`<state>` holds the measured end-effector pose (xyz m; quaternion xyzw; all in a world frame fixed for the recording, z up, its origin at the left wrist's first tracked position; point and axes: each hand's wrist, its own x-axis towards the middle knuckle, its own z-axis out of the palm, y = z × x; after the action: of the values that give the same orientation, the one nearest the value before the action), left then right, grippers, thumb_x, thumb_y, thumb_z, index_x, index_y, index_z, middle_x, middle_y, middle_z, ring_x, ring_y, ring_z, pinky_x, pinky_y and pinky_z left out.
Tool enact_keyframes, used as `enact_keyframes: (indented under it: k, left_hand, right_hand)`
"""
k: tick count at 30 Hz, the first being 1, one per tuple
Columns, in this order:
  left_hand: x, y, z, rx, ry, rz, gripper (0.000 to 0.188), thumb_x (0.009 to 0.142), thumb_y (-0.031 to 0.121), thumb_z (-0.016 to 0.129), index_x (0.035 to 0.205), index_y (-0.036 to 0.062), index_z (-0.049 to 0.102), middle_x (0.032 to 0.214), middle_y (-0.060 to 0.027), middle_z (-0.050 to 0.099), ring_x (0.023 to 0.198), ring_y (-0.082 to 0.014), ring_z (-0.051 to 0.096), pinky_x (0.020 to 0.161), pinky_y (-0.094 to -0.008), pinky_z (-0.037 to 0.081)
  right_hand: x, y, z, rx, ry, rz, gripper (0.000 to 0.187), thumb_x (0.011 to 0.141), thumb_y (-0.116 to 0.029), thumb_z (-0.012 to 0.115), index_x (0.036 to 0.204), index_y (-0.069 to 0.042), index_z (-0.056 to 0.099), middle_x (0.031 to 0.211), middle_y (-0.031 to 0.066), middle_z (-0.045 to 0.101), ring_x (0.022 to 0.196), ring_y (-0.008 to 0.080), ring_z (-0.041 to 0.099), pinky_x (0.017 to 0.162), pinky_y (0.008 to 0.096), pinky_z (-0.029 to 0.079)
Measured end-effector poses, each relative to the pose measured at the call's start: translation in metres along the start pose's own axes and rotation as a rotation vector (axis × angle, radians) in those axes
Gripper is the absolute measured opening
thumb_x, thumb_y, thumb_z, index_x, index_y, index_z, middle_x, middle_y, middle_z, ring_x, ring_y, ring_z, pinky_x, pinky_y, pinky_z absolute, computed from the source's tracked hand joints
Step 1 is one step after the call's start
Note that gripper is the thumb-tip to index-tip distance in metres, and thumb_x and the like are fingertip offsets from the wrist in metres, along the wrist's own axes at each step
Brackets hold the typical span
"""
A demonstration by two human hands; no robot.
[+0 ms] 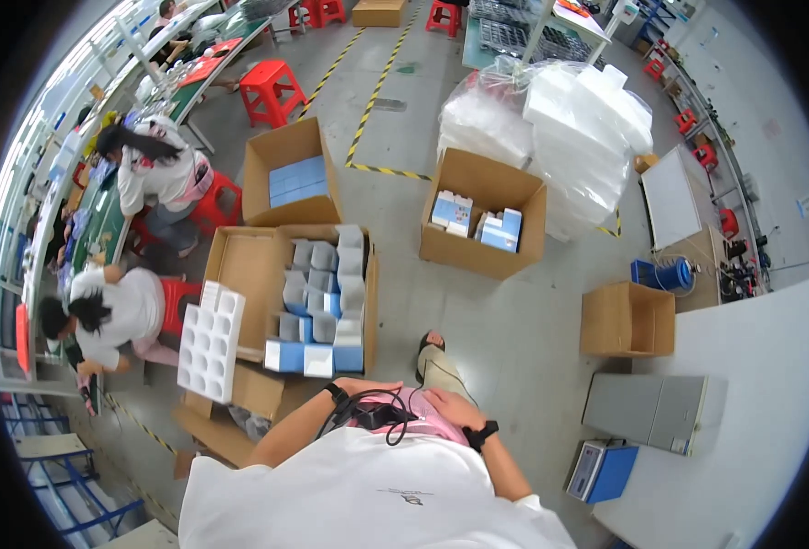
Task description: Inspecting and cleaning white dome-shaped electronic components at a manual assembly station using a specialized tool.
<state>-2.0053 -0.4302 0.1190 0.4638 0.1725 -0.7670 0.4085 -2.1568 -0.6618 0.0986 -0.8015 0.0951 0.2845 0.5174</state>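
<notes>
Head view: left hand (381, 387) and right hand (456, 410) were seen at the waist, laid against pink cloth (438, 425), black cable (374, 416) bunched between them. Right fingers looked close together; whether cloth was pinched by either hand could not be told. Step was judged a pause or clothing adjustment, no box being touched. Small blue-and-white boxes (320, 359) were packed in an open carton (244, 274), ahead-left. For any reach there, both hands would need to be lifted clear of the cable.

Bright, even light fills the view; edges bend into black.
</notes>
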Motion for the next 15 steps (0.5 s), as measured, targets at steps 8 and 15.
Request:
enact_keyframes:
  k: [8, 15]
  left_hand:
    - [-0.064, 0.208, -0.085, 0.155, 0.039, 0.413, 0.058, 0.104, 0.046, 0.041, 0.139, 0.0014, 0.049, 0.138, -0.0050, 0.053, 0.121, -0.0127, 0.051, 0.105, -0.0267, 0.039]
    - [-0.050, 0.438, -0.231, 0.063, -0.075, 0.621, 0.056, 0.104, 0.044, 0.040, 0.139, 0.0020, 0.050, 0.140, -0.0030, 0.051, 0.120, -0.0124, 0.048, 0.105, -0.0257, 0.037]
  right_hand:
    - [0.226, -0.150, -0.230, -0.070, -0.469, -0.033, 0.043, 0.100, -0.042, 0.050, 0.110, -0.002, 0.063, 0.099, 0.0116, 0.066, 0.090, 0.0217, 0.061, 0.084, 0.0345, 0.048]
    - [0.504, -0.114, -0.337, -0.081, -0.415, 0.013, 0.040, 0.095, -0.035, 0.049, 0.097, 0.000, 0.069, 0.089, 0.0096, 0.071, 0.075, 0.0199, 0.064, 0.067, 0.0350, 0.052]
